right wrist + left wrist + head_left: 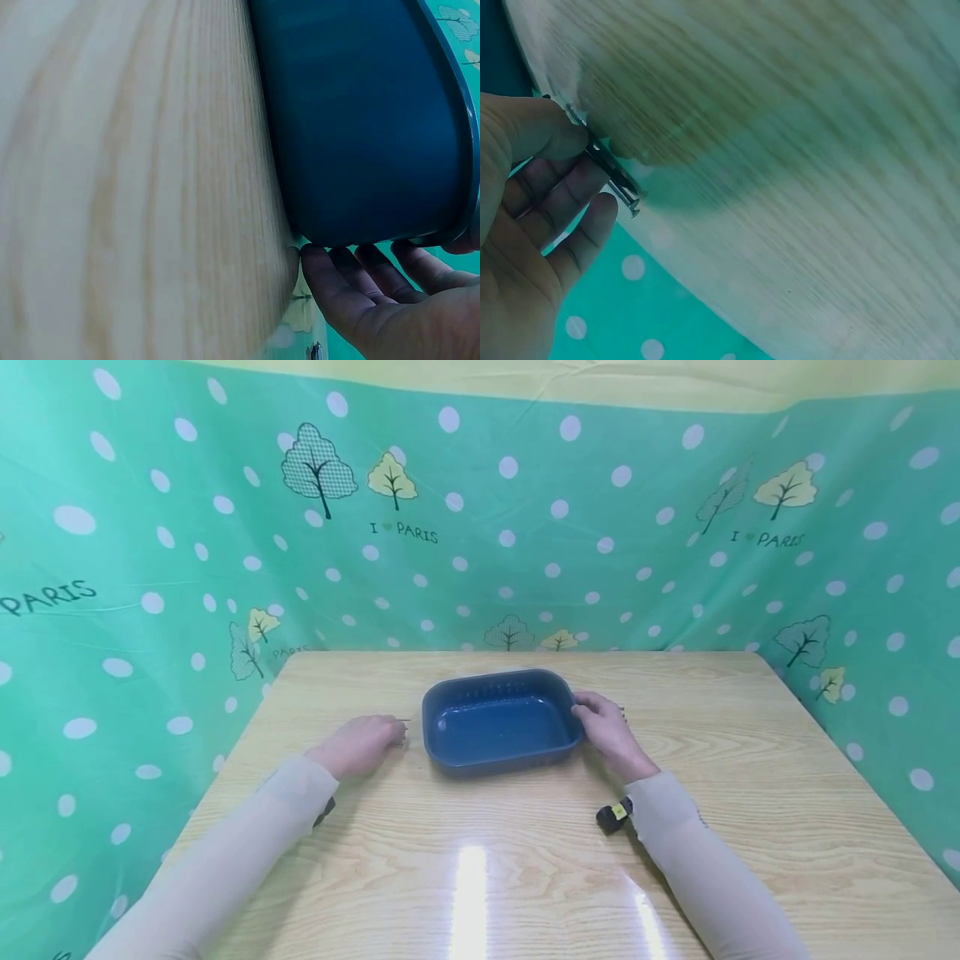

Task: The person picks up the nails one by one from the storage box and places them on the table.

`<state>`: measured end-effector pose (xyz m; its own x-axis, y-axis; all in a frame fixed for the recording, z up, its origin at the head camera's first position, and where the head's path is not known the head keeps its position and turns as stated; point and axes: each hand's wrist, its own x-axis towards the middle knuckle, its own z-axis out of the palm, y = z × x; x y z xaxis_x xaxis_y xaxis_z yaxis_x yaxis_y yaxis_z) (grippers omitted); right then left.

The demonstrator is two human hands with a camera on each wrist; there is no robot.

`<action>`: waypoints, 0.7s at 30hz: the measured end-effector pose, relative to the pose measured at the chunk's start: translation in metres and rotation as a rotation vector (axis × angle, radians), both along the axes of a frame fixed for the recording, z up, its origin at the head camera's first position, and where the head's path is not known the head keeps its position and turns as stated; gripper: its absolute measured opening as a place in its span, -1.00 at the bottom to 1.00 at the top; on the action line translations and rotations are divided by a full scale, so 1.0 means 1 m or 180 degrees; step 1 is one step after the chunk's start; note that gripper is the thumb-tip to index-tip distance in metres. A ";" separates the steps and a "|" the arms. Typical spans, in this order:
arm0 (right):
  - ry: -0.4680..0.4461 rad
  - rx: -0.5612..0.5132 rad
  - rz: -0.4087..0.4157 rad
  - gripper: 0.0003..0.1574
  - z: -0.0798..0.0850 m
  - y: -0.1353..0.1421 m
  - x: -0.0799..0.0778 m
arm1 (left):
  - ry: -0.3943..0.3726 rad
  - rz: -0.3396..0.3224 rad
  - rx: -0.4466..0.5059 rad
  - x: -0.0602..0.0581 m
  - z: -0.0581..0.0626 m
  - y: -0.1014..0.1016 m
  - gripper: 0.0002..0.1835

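A dark blue rectangular plastic basin [498, 731] with rounded corners stands on the wooden table, and its inside looks bare. At its right end my right hand [609, 727] grips it, with the thumb at the rim. In the right wrist view, the fingertips [319, 259] touch the basin's outer wall [367, 127]. My left hand [362, 745] is left of the basin, apart from it. Between its thumb and fingers it pinches a few thin metal nails [613, 171], whose flat heads point away from the palm. Their exact number cannot be told.
The wood-grain table [525, 835] reaches back to a green dotted cloth [555, 527] that hangs behind and at both sides. A small metal thing [315, 351] shows beyond the right hand, too small to identify. A black wrist device [615, 816] sits at the right cuff.
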<state>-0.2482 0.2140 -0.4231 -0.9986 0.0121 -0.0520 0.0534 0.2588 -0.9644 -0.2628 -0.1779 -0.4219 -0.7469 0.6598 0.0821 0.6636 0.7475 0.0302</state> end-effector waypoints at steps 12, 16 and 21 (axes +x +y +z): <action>-0.0003 0.0054 -0.0018 -0.57 0.000 0.000 0.001 | -0.0030 0.0040 -0.0060 0.001 0.000 0.000 -0.96; -0.0006 0.0056 -0.0031 -0.57 0.001 0.000 0.001 | -0.0045 0.0053 -0.0050 0.002 0.001 0.001 -0.94; -0.0015 0.0092 -0.0024 -0.57 0.000 0.000 0.001 | -0.0017 0.0041 -0.0028 0.003 0.001 0.001 -0.93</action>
<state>-0.2474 0.2143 -0.4233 -0.9982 0.0211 -0.0564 0.0601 0.2863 -0.9562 -0.2602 -0.1770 -0.4208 -0.7559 0.6507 0.0723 0.6537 0.7563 0.0269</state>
